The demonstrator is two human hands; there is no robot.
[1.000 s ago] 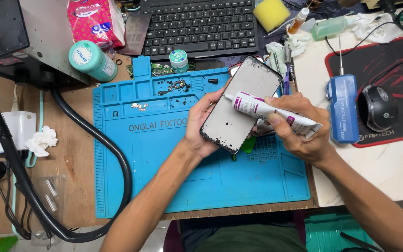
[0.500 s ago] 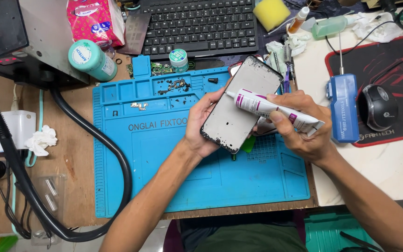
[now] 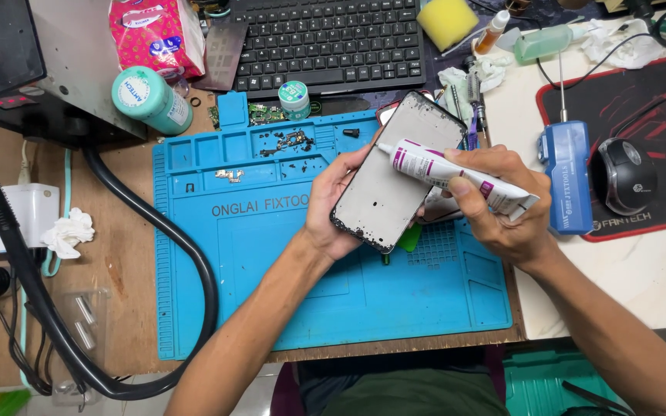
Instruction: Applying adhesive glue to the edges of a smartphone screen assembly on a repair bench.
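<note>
Phone frame (image 3: 396,179) gripped in left hand (image 3: 333,204) above blue repair mat (image 3: 271,270), right hand (image 3: 499,204) squeezing white glue tube (image 3: 456,176), nozzle at frame's left edge.

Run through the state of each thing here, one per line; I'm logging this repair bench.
Phone frame: tilted, held in left hand, back plate bare, dark residue along edges.
Glue tube: uncapped, nozzle at frame's upper left edge, gripped by right hand.
Blue mat: flat, small screws and parts in upper trays.
Green bottle: capped, lying on its side.
Mouse: resting on pad.
</note>
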